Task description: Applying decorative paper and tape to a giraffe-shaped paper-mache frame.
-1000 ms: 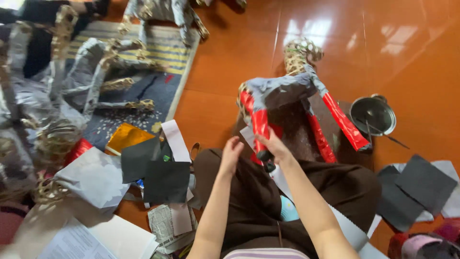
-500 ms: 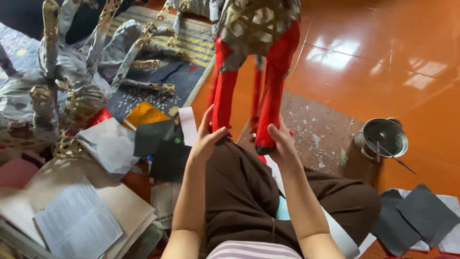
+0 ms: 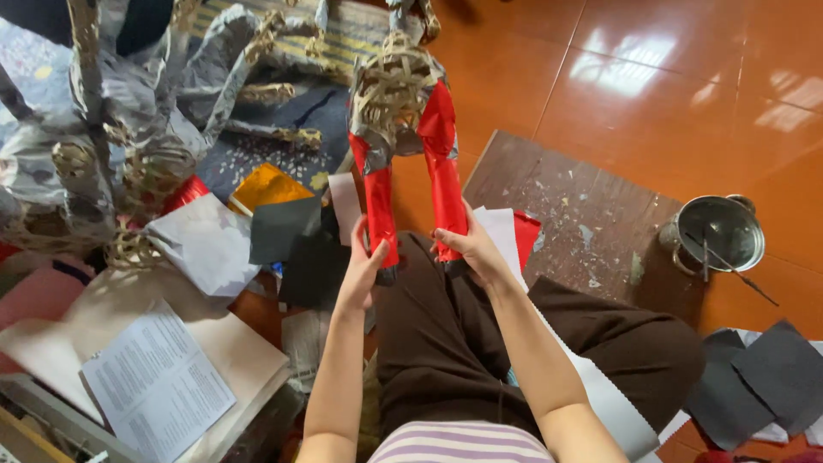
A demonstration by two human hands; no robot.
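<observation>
I hold a woven-frame animal figure [image 3: 393, 94] upright over my lap; its body is bare wickerwork with grey paper, its two front legs are wrapped in red paper. My left hand [image 3: 363, 261] grips the left red leg [image 3: 380, 210] near its foot. My right hand [image 3: 467, 244] grips the right red leg [image 3: 446, 184] at its lower end. Both feet rest against my dark brown trousers [image 3: 446, 343].
Several unfinished woven figures covered in grey paper [image 3: 103, 129] stand at the left. Black, grey and yellow paper sheets [image 3: 274, 227] lie beside my knee. A printed sheet [image 3: 154, 386] lies on cardboard. A metal pot with a brush [image 3: 718, 233] stands right of a spattered wooden board [image 3: 583, 223]. Dark paper pieces [image 3: 763, 377] lie at the lower right.
The figure has been turned from lying sideways to standing upright on its red legs. Both hands moved onto the lower legs, and the view has shifted closer.
</observation>
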